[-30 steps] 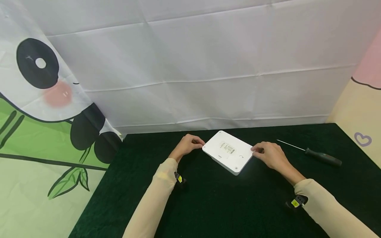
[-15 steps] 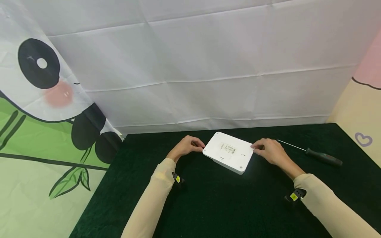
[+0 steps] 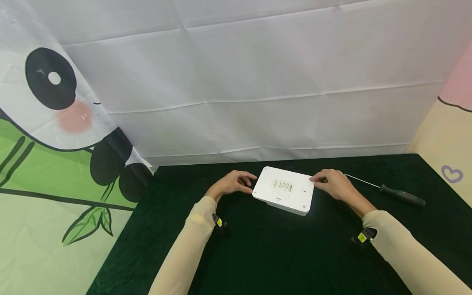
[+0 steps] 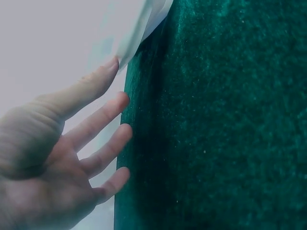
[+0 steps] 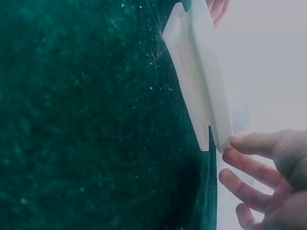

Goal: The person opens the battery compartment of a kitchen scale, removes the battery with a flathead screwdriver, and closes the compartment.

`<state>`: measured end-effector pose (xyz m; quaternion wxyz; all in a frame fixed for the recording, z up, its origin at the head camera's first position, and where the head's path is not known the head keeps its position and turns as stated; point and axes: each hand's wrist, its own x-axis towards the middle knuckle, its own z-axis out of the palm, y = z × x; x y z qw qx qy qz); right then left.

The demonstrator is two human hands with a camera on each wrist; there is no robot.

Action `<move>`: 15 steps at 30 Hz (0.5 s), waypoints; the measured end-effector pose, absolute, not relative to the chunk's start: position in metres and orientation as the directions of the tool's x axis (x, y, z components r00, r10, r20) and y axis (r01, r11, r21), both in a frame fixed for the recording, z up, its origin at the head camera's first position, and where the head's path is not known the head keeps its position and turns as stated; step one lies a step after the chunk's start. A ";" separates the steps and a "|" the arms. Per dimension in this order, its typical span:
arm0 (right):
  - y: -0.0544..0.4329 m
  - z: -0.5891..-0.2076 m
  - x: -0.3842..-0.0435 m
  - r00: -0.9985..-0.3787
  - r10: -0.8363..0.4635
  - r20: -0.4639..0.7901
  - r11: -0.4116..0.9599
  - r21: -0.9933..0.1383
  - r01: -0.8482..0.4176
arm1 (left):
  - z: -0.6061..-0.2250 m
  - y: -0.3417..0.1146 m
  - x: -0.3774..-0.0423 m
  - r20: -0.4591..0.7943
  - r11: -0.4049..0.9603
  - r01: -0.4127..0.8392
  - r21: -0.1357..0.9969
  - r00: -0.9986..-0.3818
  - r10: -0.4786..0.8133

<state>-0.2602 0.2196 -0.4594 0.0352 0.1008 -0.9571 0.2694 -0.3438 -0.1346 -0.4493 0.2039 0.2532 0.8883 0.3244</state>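
A flat white plastic case point(image 3: 265, 184) lies on the dark green cloth with a printed label point(image 3: 283, 185) facing up and small round marks at its corners. My right hand point(image 3: 335, 185) pinches its right corner between thumb and index finger; in the right wrist view the thumb point(image 5: 244, 141) is on that corner while the other fingers hang loosely curled. At the opposite side, my left hand point(image 3: 232, 183) has its fingers spread, its thumb tip right at the case's left corner. The left wrist view shows that thumb point(image 4: 96, 84) against the white edge.
A screwdriver with a dark handle point(image 3: 402, 195) and thin metal shaft lies right of my right hand. The green-covered table point(image 3: 280, 254) ends at a white cloth wall point(image 3: 239, 82) behind. Cartoon-printed cloth point(image 3: 85, 164) hangs on the left.
The case has turned counterclockwise, its near corner swinging right. My left fingers have spread apart and loosened from its edge. My right hand has shifted slightly away from me, staying on the corner.
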 end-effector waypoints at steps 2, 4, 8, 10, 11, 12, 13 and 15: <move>0.220 -0.460 -0.262 -0.977 -0.178 0.121 0.833 -0.510 -0.215 | -0.449 -0.134 -0.344 -0.208 0.669 0.318 0.672 -0.786 0.583; 0.220 -0.459 -0.263 -0.975 -0.184 0.123 0.831 -0.511 -0.221 | -0.449 -0.134 -0.343 -0.220 0.678 0.313 0.665 -0.785 0.579; 0.220 -0.459 -0.266 -0.969 -0.207 0.137 0.828 -0.503 -0.248 | -0.447 -0.133 -0.340 -0.248 0.692 0.302 0.655 -0.780 0.575; 0.220 -0.458 -0.268 -0.966 -0.217 0.138 0.826 -0.502 -0.257 | -0.447 -0.132 -0.339 -0.264 0.704 0.298 0.645 -0.778 0.571; 0.220 -0.458 -0.268 -0.966 -0.219 0.136 0.826 -0.501 -0.258 | -0.447 -0.132 -0.339 -0.272 0.710 0.295 0.639 -0.777 0.568; 0.221 -0.458 -0.269 -0.966 -0.221 0.133 0.827 -0.500 -0.258 | -0.447 -0.132 -0.338 -0.279 0.716 0.294 0.633 -0.776 0.566; 0.221 -0.458 -0.270 -0.966 -0.224 0.129 0.826 -0.500 -0.258 | -0.448 -0.132 -0.338 -0.285 0.720 0.292 0.629 -0.776 0.563; 0.221 -0.459 -0.272 -0.966 -0.228 0.123 0.829 -0.496 -0.259 | -0.449 -0.131 -0.337 -0.291 0.729 0.294 0.618 -0.776 0.560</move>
